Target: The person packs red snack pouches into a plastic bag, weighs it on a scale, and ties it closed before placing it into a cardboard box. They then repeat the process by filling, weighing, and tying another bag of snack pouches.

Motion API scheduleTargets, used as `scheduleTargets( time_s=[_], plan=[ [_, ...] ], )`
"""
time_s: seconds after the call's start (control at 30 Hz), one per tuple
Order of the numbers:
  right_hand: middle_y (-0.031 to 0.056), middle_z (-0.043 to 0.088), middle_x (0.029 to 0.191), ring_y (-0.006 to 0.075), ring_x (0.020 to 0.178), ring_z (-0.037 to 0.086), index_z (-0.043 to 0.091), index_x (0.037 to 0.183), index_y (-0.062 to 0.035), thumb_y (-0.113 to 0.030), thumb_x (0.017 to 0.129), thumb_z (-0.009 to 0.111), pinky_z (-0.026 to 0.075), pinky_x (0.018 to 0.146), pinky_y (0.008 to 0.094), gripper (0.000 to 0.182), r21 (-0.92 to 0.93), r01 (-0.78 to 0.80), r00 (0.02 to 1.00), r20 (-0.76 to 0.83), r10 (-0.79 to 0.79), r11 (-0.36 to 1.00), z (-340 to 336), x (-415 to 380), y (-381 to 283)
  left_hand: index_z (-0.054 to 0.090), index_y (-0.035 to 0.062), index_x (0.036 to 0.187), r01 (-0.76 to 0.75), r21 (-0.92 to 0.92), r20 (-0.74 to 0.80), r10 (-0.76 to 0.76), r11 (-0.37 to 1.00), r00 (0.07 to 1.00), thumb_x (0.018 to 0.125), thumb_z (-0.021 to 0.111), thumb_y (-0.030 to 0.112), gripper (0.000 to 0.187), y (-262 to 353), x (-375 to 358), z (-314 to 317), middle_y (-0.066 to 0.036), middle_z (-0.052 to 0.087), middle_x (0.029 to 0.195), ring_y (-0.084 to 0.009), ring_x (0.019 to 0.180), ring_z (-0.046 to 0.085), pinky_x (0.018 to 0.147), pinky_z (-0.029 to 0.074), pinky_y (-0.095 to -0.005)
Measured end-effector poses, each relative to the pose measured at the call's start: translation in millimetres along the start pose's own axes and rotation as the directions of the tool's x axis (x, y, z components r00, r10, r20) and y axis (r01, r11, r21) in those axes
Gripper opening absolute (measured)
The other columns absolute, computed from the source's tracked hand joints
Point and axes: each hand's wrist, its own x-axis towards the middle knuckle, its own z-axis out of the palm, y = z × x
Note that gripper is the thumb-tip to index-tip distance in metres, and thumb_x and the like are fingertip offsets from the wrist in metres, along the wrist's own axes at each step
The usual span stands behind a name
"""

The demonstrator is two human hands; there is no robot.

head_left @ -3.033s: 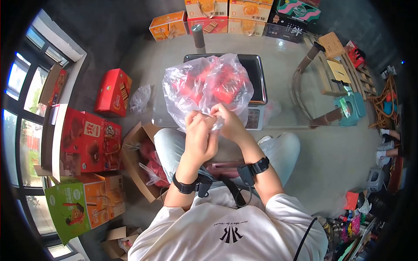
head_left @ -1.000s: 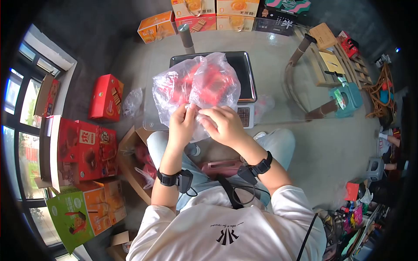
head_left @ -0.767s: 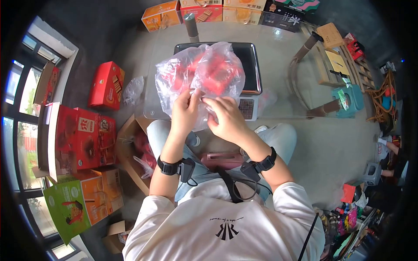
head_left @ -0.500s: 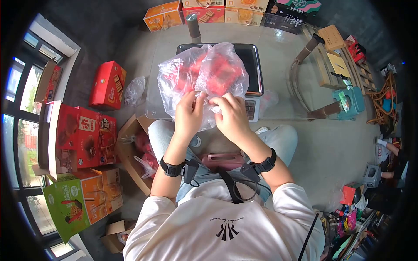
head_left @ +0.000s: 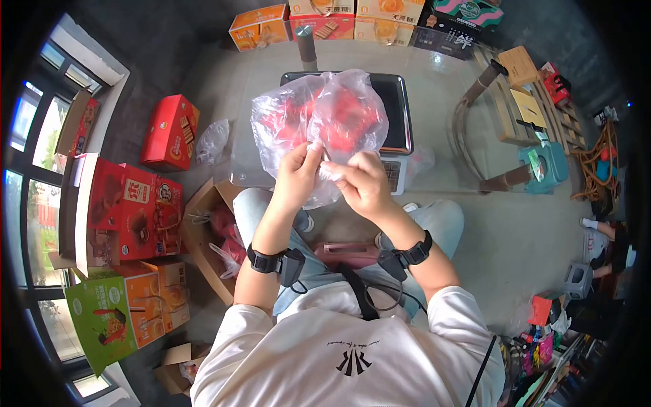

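Observation:
A clear plastic bag (head_left: 281,112) with red items (head_left: 346,119) inside lies over the black tray of a weighing scale (head_left: 392,85) on the glass table. My left hand (head_left: 298,173) pinches the gathered neck of the bag at its near edge. Close beside it, my right hand (head_left: 363,182) has its fingers closed on another part of the same twisted plastic. The scale's keypad (head_left: 391,169) shows partly past my right hand. What the red items are is blurred by the plastic.
A cardboard box (head_left: 203,230) holding red packages stands by my left leg. Red gift boxes (head_left: 169,132) and a crumpled plastic bag (head_left: 212,141) lie left of the glass table (head_left: 434,102). A teal container (head_left: 546,166) stands at the right. Another person's arm shows far right.
My hands have come closer together at the bag's neck, and the right fingers have curled in toward the left. The bag's top has sunk slightly.

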Motion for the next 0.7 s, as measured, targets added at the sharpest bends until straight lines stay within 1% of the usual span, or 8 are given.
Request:
scheduleTargets(
  time_s=[0.1, 0.13, 0.23, 0.37, 0.43, 0.6, 0.67, 0.7],
  plan=[
    [0.004, 0.055, 0.085, 0.0192, 0.079, 0.051, 0.066, 0.099, -0.0091, -0.019, 0.089, 0.06, 0.039, 0.079, 0.03, 0.015, 0.125, -0.097, 0.975, -0.188, 0.119, 0.987, 7.3, 17.3, -1.6, 0.058, 0.0, 0.078, -0.152, 0.144, -0.184, 0.178, 0.978, 0.967, 0.095, 0.051, 0.024, 0.03, 3.4, 11.3, 3.6, -0.001, 0.055, 0.065, -0.0071, 0.062, 0.048, 0.054, 0.04, -0.0259],
    [0.004, 0.056, 0.087, 0.0191, 0.081, 0.052, 0.063, 0.095, -0.0071, -0.022, 0.092, 0.056, 0.039, 0.082, 0.03, 0.017, 0.444, -0.207, 0.922, -0.211, 0.326, 0.872, 10.6, 27.2, 5.8, 0.058, 0.0, 0.078, -0.157, 0.145, -0.184, 0.182, 0.977, 0.966, 0.095, 0.051, 0.024, 0.03, 6.3, 25.7, -1.2, -0.001, 0.055, 0.065, -0.0071, 0.062, 0.048, 0.054, 0.04, -0.0259],
    [0.0042, 0.058, 0.089, 0.0148, 0.091, 0.051, 0.054, 0.088, -0.0065, -0.027, 0.098, 0.046, 0.038, 0.08, 0.0293, 0.024, 0.822, -0.238, 0.777, -0.158, 0.609, 0.517, -7.0, 74.7, 18.2, 0.052, 0.0, 0.072, -0.222, 0.847, -0.226, 0.705, 0.483, 0.672, 0.093, 0.05, 0.024, 0.032, 19.6, 86.9, -43.3, -0.02, 0.054, 0.069, -0.0419, 0.066, 0.05, 0.06, 0.038, -0.0502],
    [0.0023, 0.058, 0.079, 0.0081, 0.066, 0.048, 0.052, 0.082, -0.0105, -0.025, 0.097, 0.046, 0.037, 0.063, 0.0226, 0.022, 0.951, -0.202, 0.645, -0.05, 0.763, 0.233, -34.4, 64.0, 112.5, 0.059, -0.0018, 0.078, 0.059, 0.644, -0.49, 0.352, 0.763, 0.797, 0.093, 0.049, 0.034, 0.04, -0.6, 114.1, -129.0, -0.024, 0.059, 0.075, -0.0408, 0.071, 0.057, 0.067, 0.044, -0.0457],
    [0.0018, 0.056, 0.077, 0.0057, 0.058, 0.042, 0.051, 0.082, -0.0103, -0.026, 0.097, 0.046, 0.035, 0.053, 0.0205, 0.022, 0.909, -0.389, 0.552, 0.097, 0.828, 0.152, -37.7, 42.3, 124.1, 0.058, -0.0028, 0.077, 0.098, 0.689, -0.454, 0.321, 0.719, 0.831, 0.093, 0.048, 0.035, 0.043, -26.4, 105.6, -150.0, -0.025, 0.057, 0.071, -0.042, 0.07, 0.056, 0.065, 0.043, -0.0455],
    [0.0039, 0.054, 0.076, 0.0082, 0.055, 0.048, 0.049, 0.082, -0.0092, -0.029, 0.098, 0.044, 0.043, 0.052, 0.0239, 0.026, 0.857, -0.438, 0.555, 0.022, 0.832, 0.269, -25.2, 15.9, 119.0, 0.056, -0.0032, 0.088, 0.135, 0.675, -0.486, 0.298, 0.726, 0.822, 0.097, 0.044, 0.034, 0.041, -60.6, 92.3, -129.5, -0.022, 0.06, 0.076, -0.0366, 0.069, 0.061, 0.06, 0.047, -0.0439],
    [0.0044, 0.054, 0.076, 0.0098, 0.055, 0.049, 0.049, 0.082, -0.0091, -0.03, 0.098, 0.044, 0.045, 0.052, 0.0256, 0.027, 0.869, -0.421, 0.541, 0.011, 0.841, 0.26, -29.4, 13.0, 124.2, 0.053, 0.0014, 0.093, 0.085, 0.042, -0.492, -0.054, 0.995, 0.869, 0.098, 0.041, 0.036, 0.037, -53.5, 87.1, -108.3, -0.011, 0.059, 0.078, -0.0223, 0.068, 0.063, 0.055, 0.051, -0.0323],
    [0.0049, 0.054, 0.076, 0.0114, 0.055, 0.051, 0.049, 0.082, -0.009, -0.03, 0.098, 0.044, 0.047, 0.052, 0.0272, 0.027, 0.883, -0.394, 0.534, -0.006, 0.846, 0.255, -34.4, 14.0, 130.0, 0.053, 0.0014, 0.093, 0.09, 0.038, -0.49, -0.06, 0.995, 0.869, 0.098, 0.041, 0.036, 0.037, -51.1, 88.8, -102.7, -0.011, 0.059, 0.078, -0.0223, 0.068, 0.063, 0.055, 0.051, -0.0323]
  ],
)
